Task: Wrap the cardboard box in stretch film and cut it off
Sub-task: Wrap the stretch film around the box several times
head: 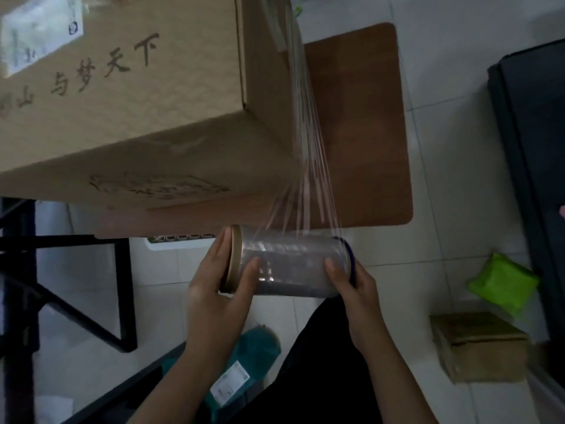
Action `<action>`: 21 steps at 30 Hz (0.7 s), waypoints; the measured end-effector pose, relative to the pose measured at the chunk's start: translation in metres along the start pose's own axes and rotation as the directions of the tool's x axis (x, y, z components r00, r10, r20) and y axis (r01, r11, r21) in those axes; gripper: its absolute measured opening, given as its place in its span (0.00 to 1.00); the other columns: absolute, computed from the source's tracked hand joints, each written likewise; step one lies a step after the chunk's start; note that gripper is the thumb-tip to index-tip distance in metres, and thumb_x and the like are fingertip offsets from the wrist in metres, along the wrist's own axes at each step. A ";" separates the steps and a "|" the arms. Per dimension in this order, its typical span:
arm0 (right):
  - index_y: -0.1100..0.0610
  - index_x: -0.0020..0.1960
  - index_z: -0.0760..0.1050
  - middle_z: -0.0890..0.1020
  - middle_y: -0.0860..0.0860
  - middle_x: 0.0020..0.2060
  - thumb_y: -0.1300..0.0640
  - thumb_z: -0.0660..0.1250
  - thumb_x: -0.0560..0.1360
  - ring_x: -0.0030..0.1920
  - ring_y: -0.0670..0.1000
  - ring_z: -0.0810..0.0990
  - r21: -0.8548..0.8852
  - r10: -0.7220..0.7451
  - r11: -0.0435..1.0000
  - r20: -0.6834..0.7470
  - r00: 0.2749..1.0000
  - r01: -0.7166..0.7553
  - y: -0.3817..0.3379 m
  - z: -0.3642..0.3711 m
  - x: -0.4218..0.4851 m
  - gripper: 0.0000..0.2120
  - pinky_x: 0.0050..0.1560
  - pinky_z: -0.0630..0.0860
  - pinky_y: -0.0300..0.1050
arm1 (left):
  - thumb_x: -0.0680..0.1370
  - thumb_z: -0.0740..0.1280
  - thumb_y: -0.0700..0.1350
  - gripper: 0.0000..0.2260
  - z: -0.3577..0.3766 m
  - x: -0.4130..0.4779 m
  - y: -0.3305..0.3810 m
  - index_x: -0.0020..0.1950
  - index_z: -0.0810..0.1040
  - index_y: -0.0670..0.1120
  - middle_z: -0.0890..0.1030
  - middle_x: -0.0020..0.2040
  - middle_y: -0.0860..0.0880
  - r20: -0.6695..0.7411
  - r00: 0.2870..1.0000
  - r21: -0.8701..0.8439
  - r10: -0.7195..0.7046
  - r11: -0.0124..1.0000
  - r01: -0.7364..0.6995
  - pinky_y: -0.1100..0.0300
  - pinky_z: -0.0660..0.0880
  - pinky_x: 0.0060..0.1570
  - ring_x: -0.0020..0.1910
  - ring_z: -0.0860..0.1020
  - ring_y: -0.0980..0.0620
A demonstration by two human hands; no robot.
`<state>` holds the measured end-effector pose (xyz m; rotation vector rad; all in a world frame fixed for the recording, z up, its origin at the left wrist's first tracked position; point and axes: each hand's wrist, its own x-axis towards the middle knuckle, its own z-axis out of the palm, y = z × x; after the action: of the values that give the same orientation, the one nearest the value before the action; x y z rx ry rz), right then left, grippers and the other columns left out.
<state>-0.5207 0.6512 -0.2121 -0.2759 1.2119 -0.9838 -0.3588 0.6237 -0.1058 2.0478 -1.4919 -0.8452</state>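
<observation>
A large cardboard box (137, 96) with printed characters and a white label stands on a brown table (367, 123). A roll of clear stretch film (290, 266) hangs in the air just below the table's near edge. My left hand (217, 289) grips its cardboard end and my right hand (357, 289) grips the opposite, blue-rimmed end. A stretched sheet of film (305, 142) runs taut from the roll up along the box's right side, where it clings near the far top corner.
The table's black metal frame (61, 270) stands at left. On the tiled floor lie a teal parcel (244, 368), a small cardboard box (480, 347) and a green bag (504, 283). A dark cabinet (532, 148) stands at right.
</observation>
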 end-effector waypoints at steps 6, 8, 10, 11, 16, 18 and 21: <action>0.42 0.71 0.67 0.76 0.45 0.66 0.34 0.71 0.66 0.66 0.46 0.75 -0.040 -0.047 0.998 0.034 0.998 0.049 0.013 0.012 -0.016 0.36 0.68 0.72 0.49 | 0.71 0.60 0.67 0.24 -0.018 -0.001 0.004 0.67 0.64 0.67 0.67 0.71 0.60 0.047 0.999 0.036 -0.020 0.999 0.018 0.36 0.69 0.60 0.64 0.68 0.34; 0.36 0.68 0.69 0.79 0.41 0.63 0.33 0.70 0.64 0.64 0.44 0.77 -0.016 -0.053 0.998 0.016 0.998 0.053 0.020 0.020 -0.019 0.33 0.67 0.73 0.49 | 0.71 0.60 0.66 0.21 -0.024 0.001 0.002 0.63 0.63 0.71 0.70 0.70 0.56 0.080 0.997 0.034 -0.007 0.999 0.005 0.32 0.67 0.57 0.61 0.66 0.28; 0.30 0.62 0.70 0.80 0.35 0.59 0.31 0.70 0.63 0.60 0.39 0.78 0.013 -0.060 0.998 -0.017 0.998 0.061 0.025 0.028 -0.018 0.29 0.63 0.75 0.41 | 0.71 0.60 0.64 0.24 -0.029 0.004 -0.003 0.66 0.61 0.67 0.73 0.69 0.50 0.114 0.993 0.006 0.007 1.000 -0.007 0.32 0.66 0.57 0.61 0.66 0.27; 0.30 0.62 0.71 0.79 0.35 0.59 0.30 0.70 0.62 0.60 0.38 0.78 0.024 -0.066 0.997 -0.033 0.997 0.067 0.028 0.031 -0.018 0.29 0.61 0.75 0.38 | 0.71 0.60 0.64 0.26 -0.032 0.007 -0.007 0.68 0.61 0.65 0.75 0.67 0.44 0.127 0.992 0.008 0.012 1.000 -0.013 0.32 0.66 0.57 0.61 0.66 0.27; 0.40 0.70 0.67 0.79 0.37 0.61 0.34 0.66 0.67 0.60 0.37 0.78 0.080 -0.078 0.993 -0.111 0.991 0.087 0.045 0.056 -0.020 0.33 0.53 0.76 0.31 | 0.74 0.60 0.62 0.25 -0.045 0.027 -0.028 0.71 0.62 0.60 0.72 0.57 0.28 0.197 0.978 0.127 0.074 0.987 -0.100 0.36 0.69 0.55 0.56 0.72 0.30; 0.39 0.68 0.67 0.80 0.32 0.56 0.34 0.67 0.66 0.57 0.34 0.78 0.119 -0.080 0.988 -0.180 0.980 0.102 0.052 0.072 -0.022 0.32 0.49 0.74 0.26 | 0.76 0.60 0.62 0.24 -0.056 0.042 -0.038 0.71 0.63 0.60 0.72 0.55 0.32 0.238 0.962 0.163 0.131 0.971 -0.173 0.38 0.71 0.54 0.53 0.72 0.33; 0.36 0.68 0.68 0.79 0.37 0.62 0.29 0.68 0.63 0.62 0.38 0.76 0.180 -0.083 0.975 -0.267 0.960 0.134 0.062 0.098 -0.023 0.35 0.60 0.74 0.35 | 0.77 0.59 0.59 0.24 -0.069 0.067 -0.055 0.73 0.63 0.57 0.73 0.65 0.46 0.332 0.918 0.163 0.219 0.945 -0.284 0.46 0.69 0.62 0.62 0.71 0.42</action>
<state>-0.4056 0.6738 -0.2008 -0.0589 1.3331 -1.2558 -0.2578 0.5770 -0.1089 1.8639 -2.0455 -0.9720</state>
